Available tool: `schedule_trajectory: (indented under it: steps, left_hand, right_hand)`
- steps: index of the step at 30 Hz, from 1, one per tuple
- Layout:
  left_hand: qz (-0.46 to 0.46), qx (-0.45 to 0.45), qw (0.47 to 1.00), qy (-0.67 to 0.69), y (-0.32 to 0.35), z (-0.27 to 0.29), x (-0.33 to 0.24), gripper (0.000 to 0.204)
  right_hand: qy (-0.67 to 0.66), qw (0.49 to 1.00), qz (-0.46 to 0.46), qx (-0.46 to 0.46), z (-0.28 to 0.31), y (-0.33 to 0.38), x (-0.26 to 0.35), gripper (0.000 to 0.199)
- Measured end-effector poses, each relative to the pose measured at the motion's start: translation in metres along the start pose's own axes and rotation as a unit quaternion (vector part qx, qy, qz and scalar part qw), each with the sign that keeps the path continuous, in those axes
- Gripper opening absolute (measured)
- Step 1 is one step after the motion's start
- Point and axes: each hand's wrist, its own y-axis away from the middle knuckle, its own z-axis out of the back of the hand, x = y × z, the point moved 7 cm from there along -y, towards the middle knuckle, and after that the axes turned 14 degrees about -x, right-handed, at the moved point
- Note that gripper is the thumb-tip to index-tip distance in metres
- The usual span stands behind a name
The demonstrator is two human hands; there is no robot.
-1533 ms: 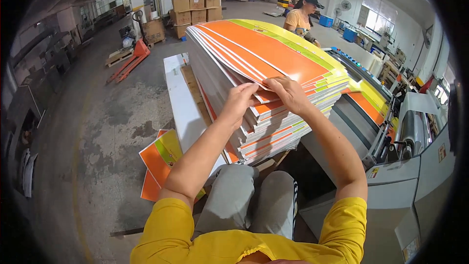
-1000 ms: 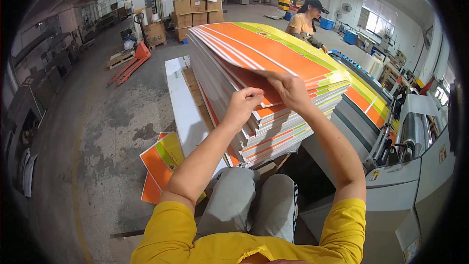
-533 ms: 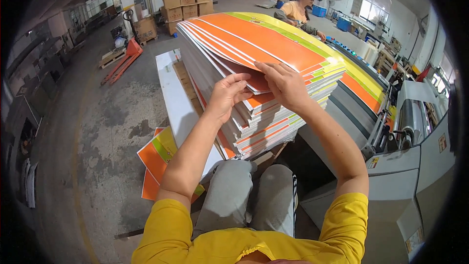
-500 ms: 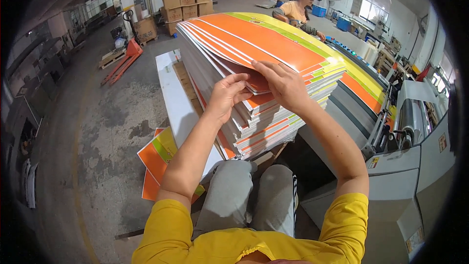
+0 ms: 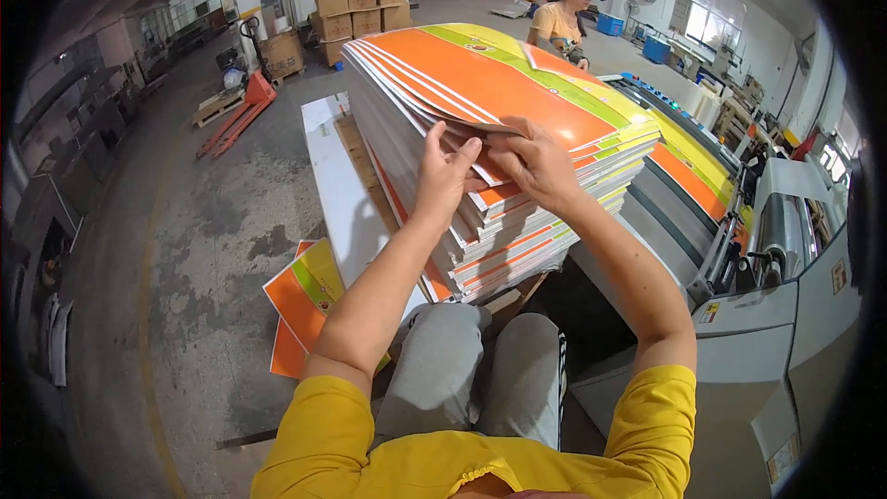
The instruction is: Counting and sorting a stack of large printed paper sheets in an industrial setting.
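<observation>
A tall stack of orange, green and yellow printed sheets [image 5: 499,83] rises in front of me on a pallet. My left hand [image 5: 445,166] pinches the near edge of the top few sheets, thumb above and fingers under. My right hand [image 5: 536,162] grips the same raised edge just to the right, lifting those sheets off the pile below. Both forearms reach up from my yellow sleeves. My grey-trousered knees sit under the stack's front corner.
A grey machine [image 5: 785,305] with rollers and a printed sheet on its feed table stands at the right. Loose orange sheets [image 5: 305,296] lie on the concrete floor at left. A white board [image 5: 337,166] lies beside the stack. Another person [image 5: 564,18] stands behind; cardboard boxes [image 5: 360,5] and a red pallet jack [image 5: 245,106] stand further back.
Both hands slid up the stack's near edge and closed together on the top sheets, which now sit lifted and slightly fanned. The view has tilted down a little.
</observation>
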Motion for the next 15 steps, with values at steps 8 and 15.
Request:
schedule_trajectory:
  steps: [8, 15]
  left_hand:
    - [-0.029, -0.011, 0.998, -0.059, -0.001, 0.001, 0.006, 0.070]
    - [0.029, -0.011, 0.999, 0.035, 0.004, 0.006, 0.010, 0.078]
  right_hand:
    - [-0.325, 0.827, -0.420, -0.182, 0.003, -0.014, -0.079, 0.038]
    - [-0.049, 0.996, -0.069, 0.014, -0.004, 0.002, -0.015, 0.033]
